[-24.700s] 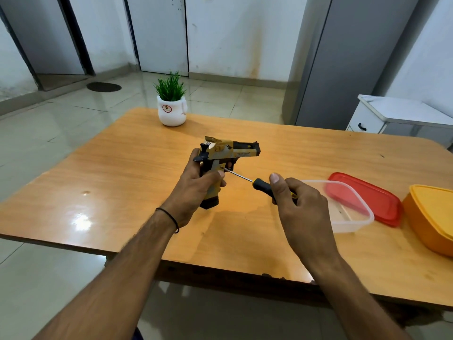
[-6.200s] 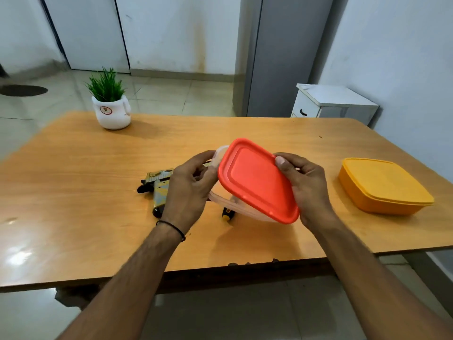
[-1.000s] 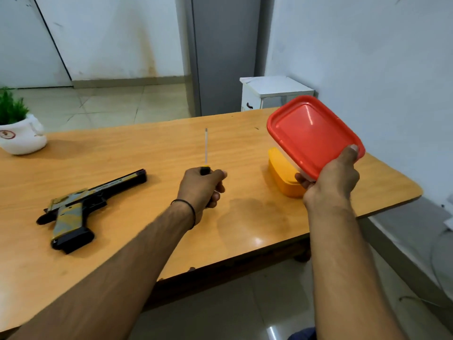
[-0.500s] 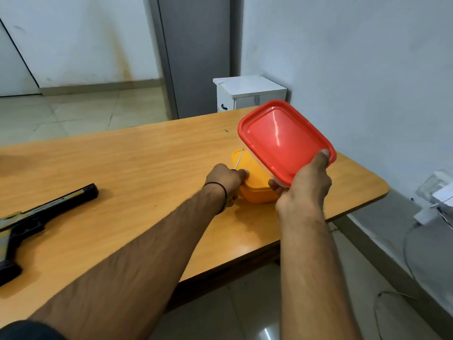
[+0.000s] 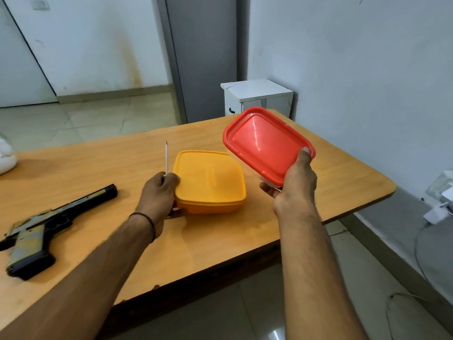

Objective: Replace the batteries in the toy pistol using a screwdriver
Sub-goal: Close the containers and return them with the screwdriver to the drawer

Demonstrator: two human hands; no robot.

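Observation:
The black and tan toy pistol (image 5: 36, 231) lies on its side on the wooden table (image 5: 331, 173), at the left. My left hand (image 5: 159, 195) grips the screwdriver (image 5: 166, 157), whose thin shaft points straight up; the handle is hidden in my fist. The same hand touches the left side of the yellow lidded box (image 5: 209, 181). My right hand (image 5: 293, 182) holds the clear box with the red lid (image 5: 266, 141) tilted in the air, above the table and right of the yellow box.
A white pot (image 5: 6, 157) shows at the table's far left edge. A white cabinet (image 5: 257, 96) stands behind the table by the wall. Cables and a plug strip (image 5: 438, 204) lie on the floor at the right.
The yellow box has come toward the table's middle with my left hand against it. The screwdriver shaft now points straight up. The red-lidded box stays held in the air.

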